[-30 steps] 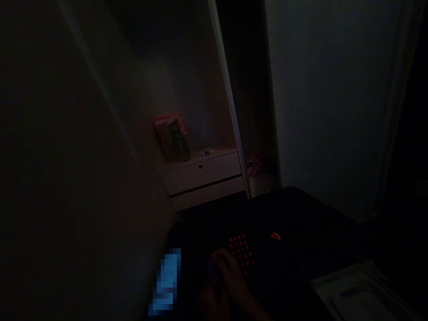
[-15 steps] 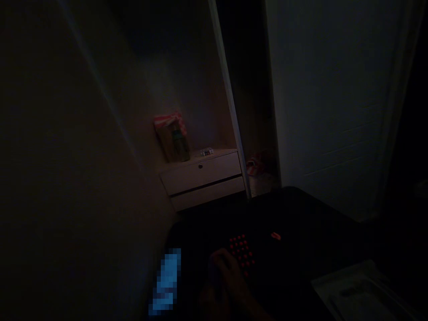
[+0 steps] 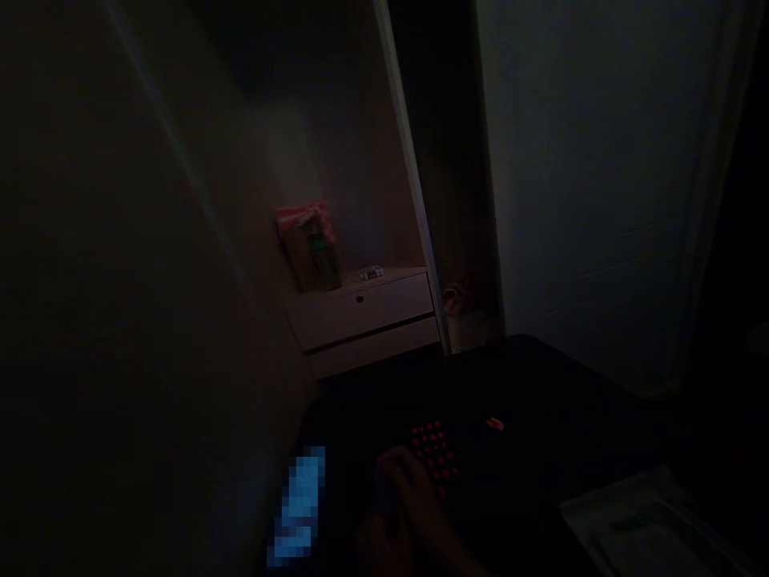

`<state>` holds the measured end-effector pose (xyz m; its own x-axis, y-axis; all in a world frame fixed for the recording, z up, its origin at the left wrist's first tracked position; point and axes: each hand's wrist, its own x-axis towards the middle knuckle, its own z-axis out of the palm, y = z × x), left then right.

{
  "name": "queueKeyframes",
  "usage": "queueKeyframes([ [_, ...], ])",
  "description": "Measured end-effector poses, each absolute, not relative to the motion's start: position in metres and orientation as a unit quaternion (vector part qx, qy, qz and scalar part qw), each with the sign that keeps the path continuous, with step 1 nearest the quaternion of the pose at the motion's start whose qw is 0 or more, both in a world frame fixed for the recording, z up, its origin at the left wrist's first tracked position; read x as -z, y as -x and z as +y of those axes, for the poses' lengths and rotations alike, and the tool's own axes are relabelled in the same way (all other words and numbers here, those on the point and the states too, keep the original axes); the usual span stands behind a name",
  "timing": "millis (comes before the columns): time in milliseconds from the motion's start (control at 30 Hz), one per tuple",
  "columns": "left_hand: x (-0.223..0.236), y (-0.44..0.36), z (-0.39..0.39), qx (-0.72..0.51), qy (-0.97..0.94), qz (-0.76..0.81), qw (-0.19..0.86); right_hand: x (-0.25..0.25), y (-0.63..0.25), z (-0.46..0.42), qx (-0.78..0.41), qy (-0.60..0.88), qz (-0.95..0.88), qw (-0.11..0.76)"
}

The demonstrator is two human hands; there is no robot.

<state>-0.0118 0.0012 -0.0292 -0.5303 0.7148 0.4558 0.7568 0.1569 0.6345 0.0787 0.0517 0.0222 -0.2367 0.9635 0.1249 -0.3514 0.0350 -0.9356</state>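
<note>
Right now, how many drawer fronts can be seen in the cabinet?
2: the upper drawer front and, directly beneath it, the lower drawer front. More may be hidden in the dark below.

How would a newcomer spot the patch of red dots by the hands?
Find the large black surface below the pale two-drawer unit in the picture. Against it, beside the bare right hand, shows a patch of small round red dots in rows. Its many separate dots set it apart from the single small orange-red shape farther right.
</note>
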Motion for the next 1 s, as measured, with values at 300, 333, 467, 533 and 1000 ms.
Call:
queueKeyframes([
  [300, 0.0311, 0.0117, 0.0017, 0.43, 0.482, -0.763, 0.033, -0.0262, -0.08, 0.0509, -0.625, 0.314, -0.48, 0.53],
  [333, 0.0316, 0.0119, 0.0015, 0.43, 0.483, -0.762, 0.032, -0.0259, -0.08, 0.0509, -0.624, 0.314, -0.482, 0.529],
  [467, 0.0324, 0.0122, 0.0009, 0.433, 0.488, -0.757, 0.029, -0.0237, -0.0796, 0.0515, -0.622, 0.311, -0.486, 0.53],
  [533, 0.0319, 0.0124, 0.0009, 0.432, 0.492, -0.755, 0.025, -0.0236, -0.0794, 0.0515, -0.621, 0.307, -0.484, 0.534],
  [1000, 0.0324, 0.0128, 0.0008, 0.405, 0.528, -0.746, 0.033, -0.0249, -0.0803, 0.0517, -0.622, 0.312, -0.485, 0.529],
])
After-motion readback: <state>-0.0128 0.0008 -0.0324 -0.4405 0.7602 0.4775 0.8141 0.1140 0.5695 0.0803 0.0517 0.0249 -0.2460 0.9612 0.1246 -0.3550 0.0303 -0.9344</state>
